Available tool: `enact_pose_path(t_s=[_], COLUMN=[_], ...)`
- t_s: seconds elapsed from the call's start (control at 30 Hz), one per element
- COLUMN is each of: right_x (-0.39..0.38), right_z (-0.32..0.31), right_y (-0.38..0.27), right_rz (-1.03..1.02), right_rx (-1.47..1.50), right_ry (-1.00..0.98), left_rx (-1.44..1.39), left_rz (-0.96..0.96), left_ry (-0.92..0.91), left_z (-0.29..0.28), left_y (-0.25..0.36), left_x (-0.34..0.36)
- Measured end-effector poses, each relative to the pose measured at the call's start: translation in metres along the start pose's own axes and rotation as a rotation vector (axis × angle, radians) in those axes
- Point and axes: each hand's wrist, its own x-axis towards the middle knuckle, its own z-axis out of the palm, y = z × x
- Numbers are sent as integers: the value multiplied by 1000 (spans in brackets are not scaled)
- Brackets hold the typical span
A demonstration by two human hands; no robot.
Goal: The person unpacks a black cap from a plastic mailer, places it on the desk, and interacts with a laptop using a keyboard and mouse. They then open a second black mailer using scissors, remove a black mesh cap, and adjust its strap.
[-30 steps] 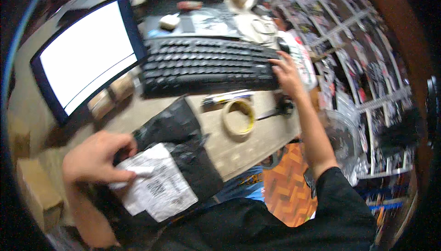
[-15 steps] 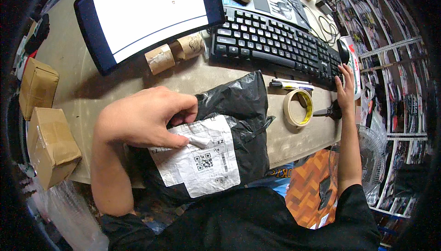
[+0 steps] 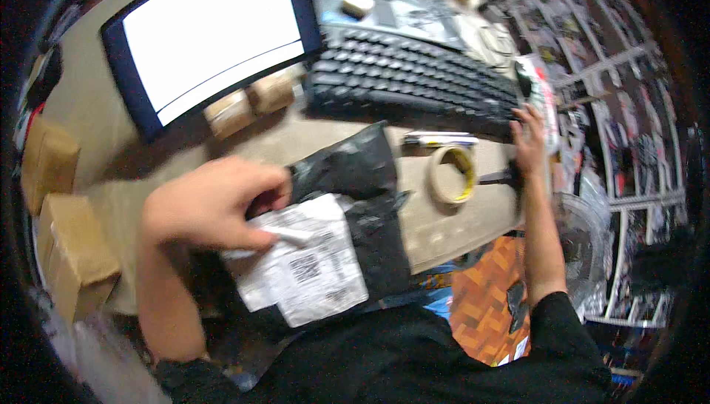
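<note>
A black plastic parcel [image 3: 340,163] lies at the near edge of the desk with a crumpled white printed label [image 3: 318,293] on it. My left hand [image 3: 207,204] is curled over the label's upper left, thumb on a creased paper bit, gripping it at the parcel. My right hand [image 3: 528,141] rests with fingers apart at the right end of the black keyboard [image 3: 399,75]. Just left of that hand are a pale tape roll [image 3: 451,174] and pens [image 3: 440,140]. The picture is blurred.
A lit monitor [image 3: 211,41] stands back left, cardboard tubes [image 3: 229,114] beneath it. Boxes [image 3: 74,248] sit at the left edge. Behind the keyboard are a laptop [image 3: 399,15] and cables [image 3: 495,41]. Right are shelves [image 3: 614,108] and a fan [image 3: 580,256].
The whole view shifted right from one second to half a second ago, then slightly back left. Both hands stay at the parcel and keyboard, with little visible change.
</note>
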Motion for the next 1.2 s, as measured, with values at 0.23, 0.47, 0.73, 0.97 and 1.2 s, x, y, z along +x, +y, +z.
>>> enact_pose_path(t_s=[0.23,0.47,0.73,0.97,1.2], right_x=[7,-6,-1,6,90], right_z=[-2,-3,-5,-4,-5], right_y=[-11,-13,-13,3,73], right_rz=[16,46,65,301,270], right_rx=[1,38,57,576,564], right_ry=[26,18,-86,152,281], left_rx=[-32,-33,36,129,499], left_rz=[-91,-69,-16,-173,-459], left_ry=[-6,0,18,83,504], left_z=[-3,-1,-1,9,2], left_y=[0,1,10,35,58], left_x=[5,4,0,4,-21])
